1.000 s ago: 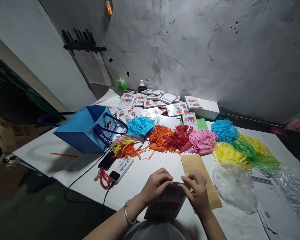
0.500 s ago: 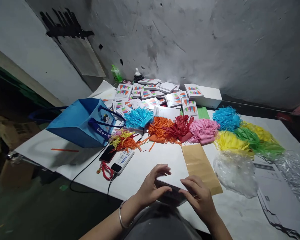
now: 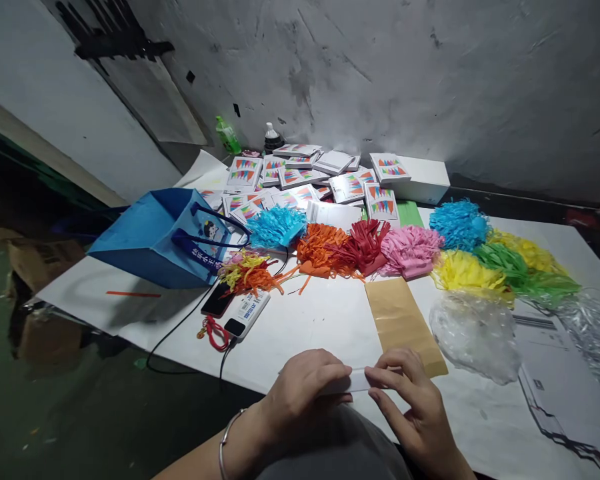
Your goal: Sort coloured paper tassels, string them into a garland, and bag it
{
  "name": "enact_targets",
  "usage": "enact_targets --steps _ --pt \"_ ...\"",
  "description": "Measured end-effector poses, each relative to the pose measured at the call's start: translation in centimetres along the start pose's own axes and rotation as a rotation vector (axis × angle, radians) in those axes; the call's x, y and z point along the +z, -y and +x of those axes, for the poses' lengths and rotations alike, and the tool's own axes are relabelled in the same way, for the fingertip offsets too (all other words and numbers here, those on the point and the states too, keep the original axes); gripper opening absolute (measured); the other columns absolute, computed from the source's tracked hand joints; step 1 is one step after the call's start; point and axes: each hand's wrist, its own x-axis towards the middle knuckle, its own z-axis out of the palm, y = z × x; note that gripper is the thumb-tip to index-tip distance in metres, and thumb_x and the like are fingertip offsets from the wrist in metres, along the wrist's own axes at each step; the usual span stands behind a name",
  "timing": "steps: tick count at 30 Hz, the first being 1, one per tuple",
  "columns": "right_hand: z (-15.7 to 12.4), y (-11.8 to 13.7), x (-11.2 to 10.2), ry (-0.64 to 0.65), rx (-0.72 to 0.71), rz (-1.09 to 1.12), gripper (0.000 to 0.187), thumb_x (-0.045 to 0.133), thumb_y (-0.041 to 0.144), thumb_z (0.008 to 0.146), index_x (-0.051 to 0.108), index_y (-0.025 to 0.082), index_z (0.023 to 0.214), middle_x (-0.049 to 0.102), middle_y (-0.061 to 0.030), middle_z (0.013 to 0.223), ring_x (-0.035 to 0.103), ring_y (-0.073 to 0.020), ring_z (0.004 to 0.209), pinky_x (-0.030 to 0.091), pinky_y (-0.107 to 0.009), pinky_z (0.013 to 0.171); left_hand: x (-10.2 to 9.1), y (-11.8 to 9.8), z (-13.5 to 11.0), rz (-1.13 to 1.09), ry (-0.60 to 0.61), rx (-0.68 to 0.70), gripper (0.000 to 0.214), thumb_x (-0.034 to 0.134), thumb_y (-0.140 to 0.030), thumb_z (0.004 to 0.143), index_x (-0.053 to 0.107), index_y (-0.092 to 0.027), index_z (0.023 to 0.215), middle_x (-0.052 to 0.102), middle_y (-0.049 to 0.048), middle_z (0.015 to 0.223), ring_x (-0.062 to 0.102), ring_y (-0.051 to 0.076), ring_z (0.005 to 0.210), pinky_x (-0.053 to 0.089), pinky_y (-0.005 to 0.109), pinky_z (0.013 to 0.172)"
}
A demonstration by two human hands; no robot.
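The left hand [image 3: 313, 383] is gripping a slim white box, apparently card [image 3: 359, 381], which is lying between the 2 hands by the near edge of the white-covered table [image 3: 320, 333]. The right hand's [image 3: 369, 385] fingertips are touching its right end; whether they are pinching, one cannot tell. Judged risks: uneven finger pressure is threatening to crease the thin card; a sweeping right knuckle is liable to be dragging the flat brown paper sheet [image 3: 405, 323] lying just beyond; the thin black cable [image 3: 223, 358], hanging over the edge, is inviting a snag.
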Motion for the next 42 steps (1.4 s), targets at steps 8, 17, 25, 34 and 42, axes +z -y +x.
enact_targets --steps 8,17,25,34,42 --pt "0.5 0.8 -0.3 0.159 0.276 0.233 0.014 0.057 0.019 0.085 0.064 0.025 0.097 0.058 -0.003 0.093 0.059 -0.0148 0.078 0.05 -0.024 0.066 -0.7 -0.5 0.7 0.012 0.061 0.083 0.05 0.065 -0.016 0.083 0.039 -0.023 0.125 0.07 0.0045 0.082 0.066 0.018 0.072 0.05 0.027 0.064" --pt "0.9 0.1 -0.4 0.222 0.296 0.291 0.01 0.06 0.021 0.085 0.069 0.023 0.082 0.06 -0.0022 0.08 0.058 -0.014 0.073 0.048 -0.022 0.061 -0.6 -0.5 0.3 -0.035 0.155 0.072 0.041 0.055 -0.017 0.087 0.04 -0.024 0.125 0.071 0.0052 0.085 0.067 0.017 0.072 0.049 0.026 0.065" --pt "0.6 -0.1 -0.5 0.276 0.356 0.389 0.009 0.062 0.018 0.081 0.069 0.023 0.084 0.058 -0.0022 0.084 0.059 -0.0146 0.077 0.048 -0.02 0.058 -0.1 -0.1 -0.1 -0.041 0.144 0.009 0.031 0.065 -0.027 0.085 0.048 -0.023 0.111 0.069 0.0017 0.079 0.064 0.015 0.066 0.045 0.023 0.06" --pt "0.6 -0.6 -0.4 0.29 0.311 0.363 0.009 0.064 0.013 0.078 0.065 0.021 0.078 0.059 0.0014 0.08 0.058 -0.0128 0.076 0.043 -0.023 0.069 -0.1 -0.1 -0.1 -0.049 0.154 -0.007 0.028 0.063 -0.03 0.086 0.049 -0.022 0.109 0.068 0.0024 0.077 0.062 0.015 0.064 0.043 0.023 0.056" --pt "0.8 -0.4 -0.2 0.292 0.317 0.399 0.004 0.065 0.018 0.08 0.065 0.021 0.077 0.059 0.0011 0.079 0.057 -0.0127 0.075 0.042 -0.023 0.069 0.1 -0.3 -0.2 -0.044 0.158 -0.008 0.03 0.064 -0.028 0.086 0.048 -0.023 0.11 0.067 0.0007 0.076 0.062 0.014 0.063 0.043 0.022 0.057"
